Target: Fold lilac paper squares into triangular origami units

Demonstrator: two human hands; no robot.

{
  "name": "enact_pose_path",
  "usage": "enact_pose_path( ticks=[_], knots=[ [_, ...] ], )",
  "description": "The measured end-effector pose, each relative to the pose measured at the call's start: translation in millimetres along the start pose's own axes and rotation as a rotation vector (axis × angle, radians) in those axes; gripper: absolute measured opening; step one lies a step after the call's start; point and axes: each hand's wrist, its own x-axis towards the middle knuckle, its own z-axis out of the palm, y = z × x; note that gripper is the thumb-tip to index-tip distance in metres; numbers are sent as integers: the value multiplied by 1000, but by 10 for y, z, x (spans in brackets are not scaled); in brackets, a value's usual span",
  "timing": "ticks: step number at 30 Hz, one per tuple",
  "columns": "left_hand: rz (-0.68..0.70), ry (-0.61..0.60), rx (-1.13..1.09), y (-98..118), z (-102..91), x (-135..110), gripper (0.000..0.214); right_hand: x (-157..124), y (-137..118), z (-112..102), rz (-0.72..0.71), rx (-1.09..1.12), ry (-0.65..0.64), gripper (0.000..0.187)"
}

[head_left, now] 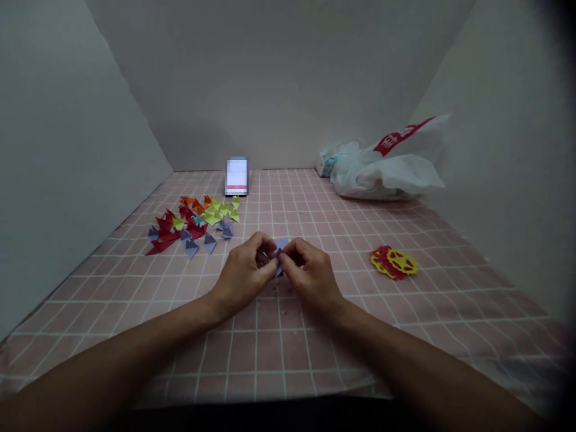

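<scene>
Between my two hands is a small piece of purple origami paper point(281, 243), partly folded, just above the middle of the table. My left hand point(248, 264) pinches its left side, thumb and forefinger closed on it. On the other side my right hand point(311, 267) pinches it with thumb and fingertips, so the two thumbs nearly meet. The fingers cover much of the paper, and its exact folds cannot be made out. A bit of yellow shows behind the right fingertips.
Left of my hands lies a spread of folded paper pieces point(173, 225) in red, orange, yellow and purple. A phone point(236, 177) stands upright behind them. At right are red and yellow paper cutouts point(402, 262); a white plastic bag point(382, 174) rests further back. Walls enclose the checked tablecloth point(270, 354).
</scene>
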Motion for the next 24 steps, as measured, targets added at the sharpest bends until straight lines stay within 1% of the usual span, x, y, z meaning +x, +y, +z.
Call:
enact_pose_path(
  ticks=[3, 6, 11, 13, 16, 20, 22, 24],
  knots=[
    [42, 2, 101, 9, -11, -2, 15, -14, -8, 0, -32, -32, -5, 15],
    [46, -38, 177, 8, -10, -1, 15, -40, -6, 15, -67, -84, -25, 15],
    [42, -89, 221, 10, -4, -14, 17, -60, 13, 42, -113, -143, -52, 14],
    [34, -87, 212, 15, -7, -21, 17, -54, 13, 40, -118, -141, -46, 14],
    [21, -65, 170, 18, -14, -24, 16, -34, 13, 27, -81, -104, -30, 15],
    [-17, -35, 0, 20, -19, -8, 15, 0, 26, 9, -19, -12, 0, 15],
    [-51, -39, -56, 29, -23, 3, 11, 13, 32, 1, -14, 11, 16, 15],
    [-71, -61, -59, 42, -25, 9, 10, 17, 34, -6, -23, 9, 27, 16]
  ],
)
